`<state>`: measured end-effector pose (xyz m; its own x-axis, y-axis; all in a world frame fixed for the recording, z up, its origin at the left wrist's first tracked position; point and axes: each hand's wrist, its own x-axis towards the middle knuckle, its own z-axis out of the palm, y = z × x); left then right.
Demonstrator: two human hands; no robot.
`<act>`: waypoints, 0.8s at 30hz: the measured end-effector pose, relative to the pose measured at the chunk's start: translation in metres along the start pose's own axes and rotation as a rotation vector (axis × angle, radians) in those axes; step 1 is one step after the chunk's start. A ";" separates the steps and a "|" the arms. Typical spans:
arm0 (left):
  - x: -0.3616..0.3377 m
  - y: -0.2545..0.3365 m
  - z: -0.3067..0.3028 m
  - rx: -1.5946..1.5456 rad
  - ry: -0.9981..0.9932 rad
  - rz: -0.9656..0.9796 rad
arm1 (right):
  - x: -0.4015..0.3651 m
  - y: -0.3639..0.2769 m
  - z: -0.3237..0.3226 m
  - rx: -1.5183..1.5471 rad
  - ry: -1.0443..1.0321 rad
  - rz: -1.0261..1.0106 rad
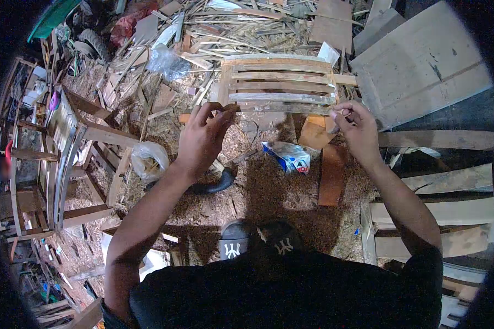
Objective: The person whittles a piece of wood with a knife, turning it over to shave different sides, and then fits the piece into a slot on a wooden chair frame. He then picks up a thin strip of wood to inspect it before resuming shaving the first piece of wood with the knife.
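Note:
A thin, greyish-brown flat strip (280, 108) stretches level between my two hands; its material is hard to make out. Its left end is pinched in my left hand (203, 142), between thumb and fingers. My right hand (360, 131) has its fingertips closed on the other end. Just behind the strip lies a slatted wooden frame (282, 77) with several cross slats, partly covered by it. Below, on the floor between my forearms, are a crumpled blue and white plastic bag (290, 156) and a reddish-brown board (331, 174).
Wood scraps (258, 30) are heaped at the back. On the left stands a wooden frame structure (66, 137) near a clear plastic bag (150, 160). A large flat panel (422, 63) leans at the right, above curved slats (439, 214). A black curved object (219, 182) lies by my slippers (233, 241).

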<state>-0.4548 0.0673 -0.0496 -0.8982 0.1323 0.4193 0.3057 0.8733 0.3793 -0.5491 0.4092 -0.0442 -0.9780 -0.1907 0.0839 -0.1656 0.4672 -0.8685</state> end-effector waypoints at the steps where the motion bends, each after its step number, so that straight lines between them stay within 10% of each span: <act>1: 0.001 0.001 0.000 0.012 0.017 0.018 | 0.000 0.002 0.000 -0.003 0.002 -0.010; 24: 0.000 -0.002 -0.004 0.023 -0.038 -0.005 | 0.001 0.004 -0.001 0.057 -0.018 -0.050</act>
<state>-0.4545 0.0638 -0.0470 -0.9112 0.1458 0.3854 0.2947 0.8842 0.3623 -0.5506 0.4120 -0.0468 -0.9661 -0.2287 0.1199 -0.2068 0.4071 -0.8897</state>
